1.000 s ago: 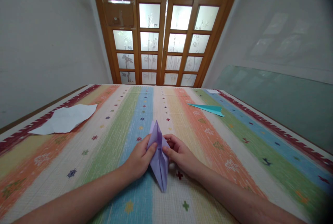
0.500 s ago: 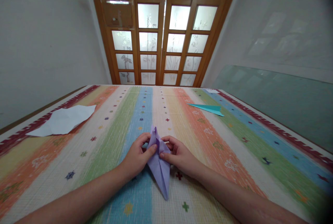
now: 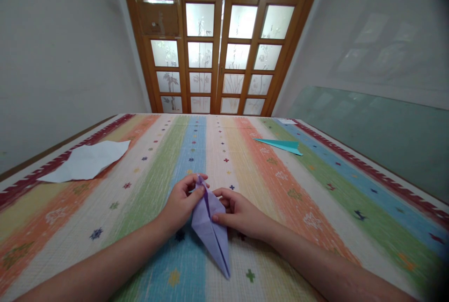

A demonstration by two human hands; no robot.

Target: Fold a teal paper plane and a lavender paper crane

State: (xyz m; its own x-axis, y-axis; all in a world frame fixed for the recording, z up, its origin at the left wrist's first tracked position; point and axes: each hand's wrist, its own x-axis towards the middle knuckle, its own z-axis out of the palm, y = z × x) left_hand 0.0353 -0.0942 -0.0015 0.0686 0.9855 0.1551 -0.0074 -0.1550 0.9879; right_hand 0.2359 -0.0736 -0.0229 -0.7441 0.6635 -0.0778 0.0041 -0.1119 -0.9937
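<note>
A purple sheet of origami paper [image 3: 209, 229], folded into a long kite-like shape with a slit down its middle, is tilted between my two hands over the striped tablecloth. My left hand [image 3: 184, 199] pinches its narrow upper tip, thumb on top and fingers behind. At the right edge, my right hand [image 3: 240, 213] grips the paper with the thumb in front; the fingertips behind are partly hidden. The lower point of the paper is free and aims toward me, slightly right.
A crumpled white paper sheet [image 3: 87, 161] lies on the tablecloth [image 3: 147, 227] at left. Toward the right rests a folded turquoise paper plane [image 3: 280, 145]. A small white piece [image 3: 286, 121] is near the far right edge. Wooden glazed doors [image 3: 219, 54] stand beyond the table.
The purple paper's upper tip has shifted left and slightly down with my left hand, its lower point closer to me. Its upper flaps now lie closer together. My right hand has moved slightly down.
</note>
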